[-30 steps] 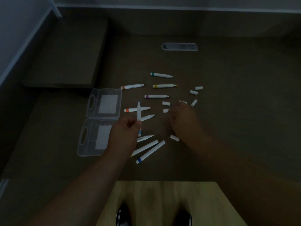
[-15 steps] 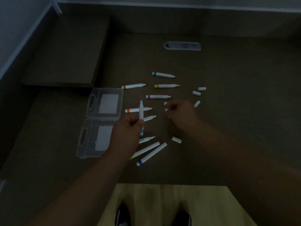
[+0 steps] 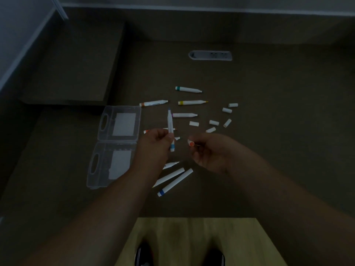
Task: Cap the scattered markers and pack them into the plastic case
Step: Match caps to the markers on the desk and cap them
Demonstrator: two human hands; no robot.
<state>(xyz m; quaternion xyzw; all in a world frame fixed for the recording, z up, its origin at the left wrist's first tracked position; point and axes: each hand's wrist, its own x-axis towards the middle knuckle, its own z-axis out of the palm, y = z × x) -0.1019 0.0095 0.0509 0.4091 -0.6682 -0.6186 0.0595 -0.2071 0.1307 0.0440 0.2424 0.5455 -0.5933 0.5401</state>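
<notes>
Head view: the left hand [image 3: 153,143] fingers pinch an uncapped marker [image 3: 170,129] upright above the surface; the right hand [image 3: 209,152] fingers grasp an orange-ended cap [image 3: 191,143]. The colours may mismatch. The plastic case [image 3: 117,143] lies open at left.

No readable text — print on the markers [image 3: 153,103] is blurred.

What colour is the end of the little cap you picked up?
Orange. The cap in the right hand shows its round orange end in the head view.
</notes>
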